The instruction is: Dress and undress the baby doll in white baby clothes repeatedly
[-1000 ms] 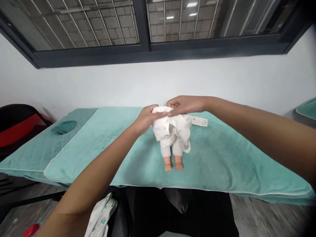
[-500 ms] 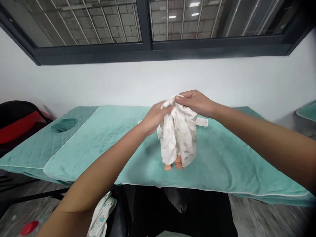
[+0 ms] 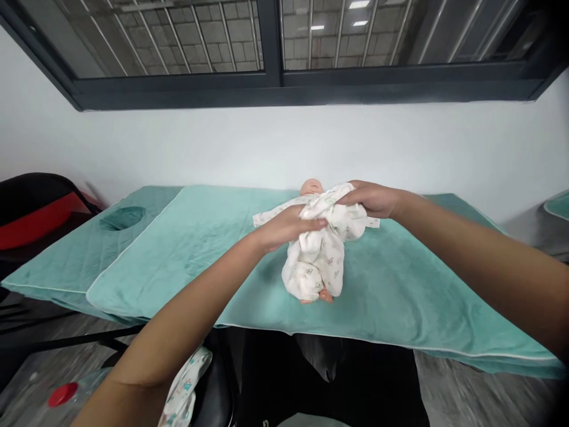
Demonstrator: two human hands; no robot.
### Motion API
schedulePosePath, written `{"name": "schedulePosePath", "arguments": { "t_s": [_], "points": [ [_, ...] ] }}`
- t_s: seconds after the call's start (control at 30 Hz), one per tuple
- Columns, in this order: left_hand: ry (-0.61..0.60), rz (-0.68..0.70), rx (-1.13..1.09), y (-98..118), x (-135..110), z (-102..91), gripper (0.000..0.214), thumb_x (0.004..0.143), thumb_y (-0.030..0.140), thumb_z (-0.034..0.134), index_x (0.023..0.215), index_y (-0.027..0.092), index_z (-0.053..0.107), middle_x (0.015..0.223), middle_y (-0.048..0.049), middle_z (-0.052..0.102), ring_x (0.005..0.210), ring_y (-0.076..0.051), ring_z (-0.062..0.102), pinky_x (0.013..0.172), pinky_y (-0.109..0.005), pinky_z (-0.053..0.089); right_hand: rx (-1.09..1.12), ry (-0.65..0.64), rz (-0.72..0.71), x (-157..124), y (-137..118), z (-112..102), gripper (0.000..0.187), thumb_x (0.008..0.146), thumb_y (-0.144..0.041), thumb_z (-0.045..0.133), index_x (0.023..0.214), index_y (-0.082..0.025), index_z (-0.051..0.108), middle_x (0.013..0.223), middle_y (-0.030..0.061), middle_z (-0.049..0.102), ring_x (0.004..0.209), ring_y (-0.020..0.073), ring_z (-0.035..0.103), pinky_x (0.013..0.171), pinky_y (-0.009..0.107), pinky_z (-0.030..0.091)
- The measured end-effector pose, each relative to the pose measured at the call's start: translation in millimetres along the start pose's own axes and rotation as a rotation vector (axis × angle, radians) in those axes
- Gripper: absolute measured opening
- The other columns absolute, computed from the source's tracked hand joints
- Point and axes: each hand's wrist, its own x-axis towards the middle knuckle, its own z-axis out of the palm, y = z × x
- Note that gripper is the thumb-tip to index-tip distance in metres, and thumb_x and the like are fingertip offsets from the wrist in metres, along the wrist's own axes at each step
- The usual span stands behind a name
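Note:
A baby doll [image 3: 312,187] lies on its back on a green-covered bed [image 3: 200,249], its head toward the wall and its feet toward me. White patterned baby clothes [image 3: 313,270] cover its body and legs, and a sleeve stretches out on either side. My left hand [image 3: 293,227] is closed on the bunched cloth at the doll's middle, thumb on top. My right hand [image 3: 368,198] grips the upper right part of the same cloth, its fingertips partly hidden in the folds. Only the doll's head and feet show bare.
A black and red chair [image 3: 40,207] stands left of the bed, near a hole [image 3: 122,218] in the bed cover. Below my left arm, a patterned cloth [image 3: 184,388] lies on a black seat. A red-capped bottle [image 3: 63,394] is at lower left. A barred window [image 3: 275,95] is above.
Both hands have lowered the raised cloth toward the doll's middle, the right one shifting rightward. The doll's head and left-side sleeve have come into view.

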Motion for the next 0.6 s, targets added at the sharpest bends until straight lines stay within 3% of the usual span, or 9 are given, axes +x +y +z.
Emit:
{"name": "schedulePosePath", "arguments": {
  "t_s": [0.1, 0.2, 0.27, 0.33, 0.47, 0.6],
  "points": [
    [0.281, 0.088, -0.101, -11, 8, -3.3, 0.034, 0.076, 0.034, 0.075, 0.105, 0.016, 0.069, 0.104, -0.0073, 0.072, 0.095, -0.022, 0.066, 0.084, -0.032, 0.05, 0.067, 0.012, -0.044, 6, 18, 26, 0.038, 0.082, -0.042, 0.075, 0.11, -0.016, 0.068, 0.104, 0.0082, 0.073, 0.094, 0.0211, 0.069, 0.084, 0.033, 0.055],
    [0.436, 0.097, -0.132, -19, 12, -6.8, 0.027, 0.073, 0.03, 0.074, 0.096, 0.017, 0.068, 0.09, -0.0027, 0.072, 0.08, -0.017, 0.065, 0.071, -0.027, 0.049, -0.029, -0.064, -0.058, 9, 24, 48, 0.04, 0.083, -0.044, 0.074, 0.112, -0.017, 0.068, 0.111, 0.0086, 0.072, 0.103, 0.0228, 0.067, 0.089, 0.036, 0.054],
    [0.457, 0.092, -0.162, -22, 10, -9.4, 0.028, 0.072, 0.03, 0.074, 0.096, 0.017, 0.068, 0.089, -0.0024, 0.072, 0.079, -0.017, 0.066, 0.07, -0.026, 0.049, -0.077, -0.056, -0.048, 8, 25, 51, 0.039, 0.081, -0.04, 0.076, 0.112, -0.018, 0.068, 0.114, 0.0078, 0.072, 0.107, 0.0237, 0.066, 0.091, 0.036, 0.053],
    [0.429, 0.063, -0.179, -24, 5, -11.5, 0.035, 0.07, 0.031, 0.076, 0.101, 0.017, 0.069, 0.092, -0.004, 0.073, 0.082, -0.018, 0.067, 0.074, -0.027, 0.05, -0.033, 0.032, -0.039, 6, 27, 44, 0.036, 0.081, -0.036, 0.076, 0.111, -0.018, 0.069, 0.114, 0.0076, 0.072, 0.107, 0.0244, 0.066, 0.09, 0.036, 0.053],
    [0.282, -0.043, -0.129, -31, 0, -12.1, 0.042, 0.071, 0.039, 0.079, 0.105, 0.016, 0.07, 0.101, -0.0077, 0.074, 0.091, -0.021, 0.068, 0.082, -0.032, 0.05, 0.291, 0.215, -0.094, 8, 38, 33, 0.029, 0.082, -0.034, 0.071, 0.105, -0.015, 0.069, 0.105, 0.009, 0.074, 0.102, 0.0254, 0.069, 0.088, 0.035, 0.054],
    [0.382, -0.005, -0.153, -39, 7, -9.8, 0.037, 0.073, 0.039, 0.075, 0.102, 0.016, 0.069, 0.094, -0.0055, 0.075, 0.084, -0.019, 0.068, 0.077, -0.029, 0.051, 0.434, 0.137, -0.007, 11, 50, 57, 0.035, 0.085, -0.043, 0.067, 0.106, -0.014, 0.069, 0.102, 0.0113, 0.075, 0.096, 0.0268, 0.07, 0.086, 0.038, 0.056]
  ]
}}
